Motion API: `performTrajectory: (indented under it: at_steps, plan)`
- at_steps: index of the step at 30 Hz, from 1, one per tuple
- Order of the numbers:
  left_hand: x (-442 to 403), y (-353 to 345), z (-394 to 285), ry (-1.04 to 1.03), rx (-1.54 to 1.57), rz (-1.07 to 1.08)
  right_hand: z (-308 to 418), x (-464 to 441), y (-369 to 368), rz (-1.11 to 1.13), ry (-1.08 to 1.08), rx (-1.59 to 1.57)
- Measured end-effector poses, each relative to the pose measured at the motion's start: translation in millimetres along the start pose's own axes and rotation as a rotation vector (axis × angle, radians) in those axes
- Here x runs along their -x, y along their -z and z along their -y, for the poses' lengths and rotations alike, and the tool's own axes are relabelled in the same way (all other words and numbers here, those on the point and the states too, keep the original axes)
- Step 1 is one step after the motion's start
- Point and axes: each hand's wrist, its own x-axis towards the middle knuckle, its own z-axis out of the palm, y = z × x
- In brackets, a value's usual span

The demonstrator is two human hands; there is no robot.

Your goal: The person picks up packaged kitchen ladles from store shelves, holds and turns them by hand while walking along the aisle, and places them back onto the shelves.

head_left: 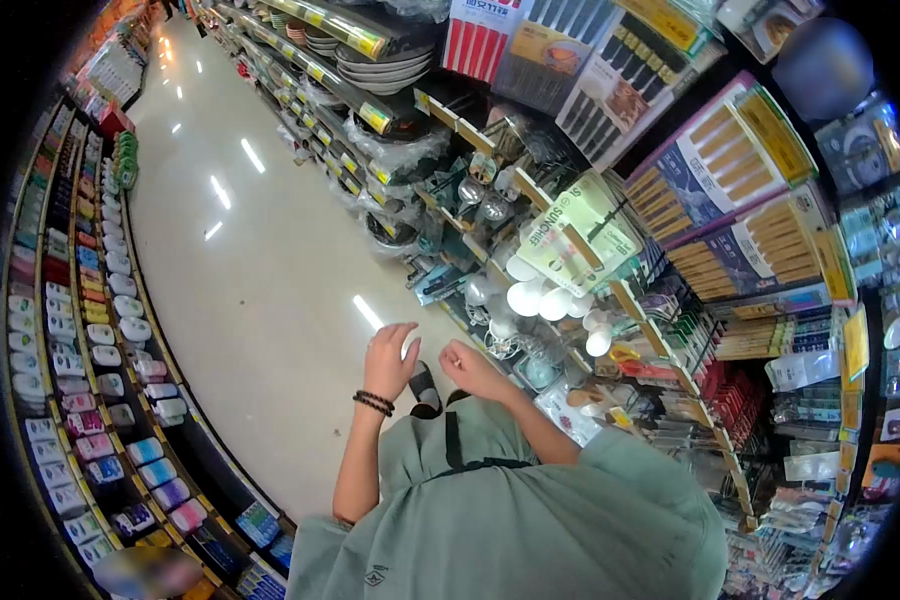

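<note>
My left hand [388, 362], with a dark bead bracelet [374, 402] on its wrist, is held out in front of my body over the aisle floor. Its fingers are loosely bent, the thumb stands apart, and it holds nothing. To its right, my right hand [473, 370] is curled into a loose fist, with nothing showing in it. The two hands do not touch each other. Hanging kitchen utensils are nearest to the right hand, among them white rounded spoon-like heads [540, 298] below a pale green packaging card [582, 235].
Packs of chopsticks [710, 160] hang on the right-hand rack. Stacked plates [385, 65] sit on shelves farther up. Along the left, curved-looking shelves hold rows of packaged goods [100, 335]. A shiny tiled floor [260, 300] runs between them. My shoe [425, 385] shows below my hands.
</note>
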Motion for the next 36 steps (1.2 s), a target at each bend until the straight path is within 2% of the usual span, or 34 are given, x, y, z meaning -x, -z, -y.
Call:
performTrajectory:
  at_steps: [3,4,8,12,15,19,20,24,27,29,31,32,33,34,35,36]
  plan:
    - [-46.9,8.3,-1.8,0.007,0.043,0.024,-0.1,-31.9,0.3,-0.139,0.035,-0.195]
    - [-60.2,10.1,-0.8,-0.008,0.054,0.030,0.1,-42.7,4.7,-0.116,-0.006,-0.240]
    - [-105.8,0.8,13.2,-0.069,0.125,0.043,-13.8,-92.8,7.4,-0.343,0.080,-0.309]
    - [-156.3,-7.1,29.0,-0.058,0.140,0.146,-11.5,-140.2,25.1,-0.414,-0.021,-0.503]
    - [-199.4,-10.4,44.4,-0.071,0.172,0.179,-15.5,-182.0,34.7,-0.485,-0.015,-0.620]
    - [-266.6,-18.9,67.7,-0.172,0.199,0.103,-14.6,-244.4,58.3,-0.557,0.025,-0.501]
    - [-281.6,-21.8,71.9,-0.125,0.242,0.127,-9.5,-257.1,67.7,-0.524,-0.015,-0.589]
    - [-340.3,-54.7,109.0,-0.092,0.349,0.163,12.7,-309.4,86.7,-0.765,0.054,-0.736]
    - [-386.4,-76.8,118.4,-0.101,0.396,0.084,16.7,-331.9,99.8,-0.851,0.075,-0.596]
    - [-414.1,-88.1,116.0,-0.004,0.438,0.225,20.0,-342.2,103.9,-0.879,-0.025,-0.613]
    - [-441.0,-129.6,128.3,-0.057,0.630,0.199,17.2,-349.2,111.0,-0.907,-0.103,-0.604]
    - [-457.2,-147.4,133.3,-0.164,0.544,0.172,17.7,-348.9,113.9,-0.911,-0.145,-0.583]
    - [-467.1,-131.3,103.4,-0.063,0.680,0.230,17.6,-348.6,116.5,-0.914,-0.188,-0.563]
    - [-481.0,-133.0,90.7,-0.084,0.636,0.225,17.9,-348.1,119.2,-0.915,-0.230,-0.542]
    - [-492.2,-136.4,83.4,-0.103,0.589,0.222,20.7,-347.2,118.4,-0.925,-0.199,-0.544]
    - [-501.0,-153.5,87.3,-0.208,0.684,0.229,24.3,-346.2,117.9,-0.935,-0.168,-0.545]
